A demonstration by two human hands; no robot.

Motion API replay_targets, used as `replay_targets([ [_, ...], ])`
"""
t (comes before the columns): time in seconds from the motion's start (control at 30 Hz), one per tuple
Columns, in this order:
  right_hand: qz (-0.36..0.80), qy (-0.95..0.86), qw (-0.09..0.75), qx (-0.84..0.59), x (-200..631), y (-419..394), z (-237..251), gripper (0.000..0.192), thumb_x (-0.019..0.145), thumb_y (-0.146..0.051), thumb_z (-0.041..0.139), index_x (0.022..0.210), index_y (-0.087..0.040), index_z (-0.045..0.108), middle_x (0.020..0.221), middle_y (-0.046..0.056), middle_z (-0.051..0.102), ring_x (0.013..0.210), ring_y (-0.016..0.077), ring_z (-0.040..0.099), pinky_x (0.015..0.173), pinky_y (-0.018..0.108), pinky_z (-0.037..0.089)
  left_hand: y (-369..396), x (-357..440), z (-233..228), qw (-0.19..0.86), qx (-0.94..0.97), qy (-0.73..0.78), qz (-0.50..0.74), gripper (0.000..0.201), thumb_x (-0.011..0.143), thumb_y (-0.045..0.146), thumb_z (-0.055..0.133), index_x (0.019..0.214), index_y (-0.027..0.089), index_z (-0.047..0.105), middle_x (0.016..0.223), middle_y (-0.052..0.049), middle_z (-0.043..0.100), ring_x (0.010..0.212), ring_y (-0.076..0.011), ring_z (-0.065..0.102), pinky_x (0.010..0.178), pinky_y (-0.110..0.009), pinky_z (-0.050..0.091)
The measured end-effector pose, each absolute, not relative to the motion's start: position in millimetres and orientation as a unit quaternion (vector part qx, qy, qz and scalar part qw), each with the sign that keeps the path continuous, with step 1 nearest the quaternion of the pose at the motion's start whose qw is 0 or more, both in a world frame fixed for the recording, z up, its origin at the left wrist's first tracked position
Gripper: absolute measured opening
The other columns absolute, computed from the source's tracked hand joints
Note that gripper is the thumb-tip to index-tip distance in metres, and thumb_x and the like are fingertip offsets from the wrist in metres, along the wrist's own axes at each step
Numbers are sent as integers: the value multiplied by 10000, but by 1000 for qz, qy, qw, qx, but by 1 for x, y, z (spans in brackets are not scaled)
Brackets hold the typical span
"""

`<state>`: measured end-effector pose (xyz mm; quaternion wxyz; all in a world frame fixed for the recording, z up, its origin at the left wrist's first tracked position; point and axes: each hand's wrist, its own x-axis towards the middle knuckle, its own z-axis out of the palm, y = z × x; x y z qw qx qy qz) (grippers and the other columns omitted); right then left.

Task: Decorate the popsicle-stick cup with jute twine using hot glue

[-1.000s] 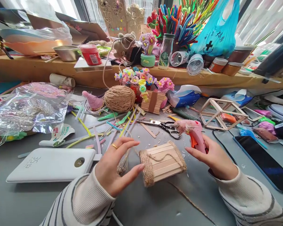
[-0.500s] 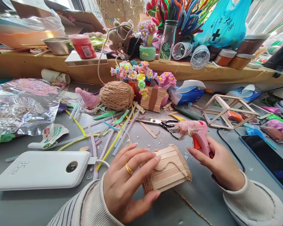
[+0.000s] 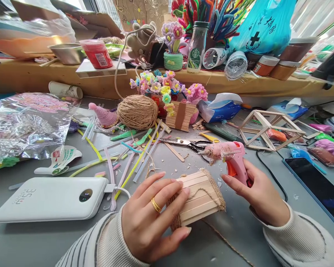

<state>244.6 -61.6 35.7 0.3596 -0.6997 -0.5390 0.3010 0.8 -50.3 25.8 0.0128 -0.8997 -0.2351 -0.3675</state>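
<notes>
2 bare hands are seen over a grey table (image 3: 44, 241), both in striped sleeves. The left hand (image 3: 153, 217) is closed around the near end of a small stick basket (image 3: 199, 198) (flat wooden sticks side by side, twine wound at both ends); the fingers (image 3: 167, 191) are spread over its top and the thumb is pressed against its underside, with 1 gold ring (image 3: 156, 205) on a finger. The basket is held lying on its side, at or just above the table surface near the front edge; contact with the table cannot be told. The right hand (image 3: 260, 194) is wrapped around the grip of a pink glue gun (image 3: 228, 155), whose nozzle is pointed left, just above and beyond the basket and apart from it. A black cord (image 3: 269, 170) is seen running past the wrist. Scissors (image 3: 186, 142) are lying just beyond the nozzle. A white power bank (image 3: 48, 198) is lying to the left of the left hand, with a ball of twine (image 3: 137, 111) farther back. A stick-frame house (image 3: 267, 128) is standing behind the right hand, and a dark tablet (image 3: 317, 187) is lying to its right.
</notes>
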Motion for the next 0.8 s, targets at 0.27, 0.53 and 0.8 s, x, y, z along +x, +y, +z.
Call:
replay_targets([
  [0.27,306,-535,362,-700,245,-64,35,382,626,-546,603,712,-193,487,589,-23,489,511,107,440,463,249,401,-51,3,26,9,-896,-245,-370,362,882,336,416,1092,92,581,1022,-111,644,1007,-206,538,1000,-417,368],
  [0.53,306,-534,359,-701,244,-64,36,385,623,-556,604,693,-199,478,547,-41,455,472,99,416,433,247,386,-51,4,24,-25,-892,-246,-379,446,868,333,431,1209,51,487,1034,-128,625,1049,-201,513,1007,-386,363],
  [0.8,297,-539,358,-702,245,-65,34,422,630,-560,596,795,-179,517,599,-22,500,515,111,443,475,249,400,-53,2,22,-60,-882,-252,-393,444,876,334,422,1234,76,468,1062,-128,591,1044,-194,524,1016,-381,364],
])
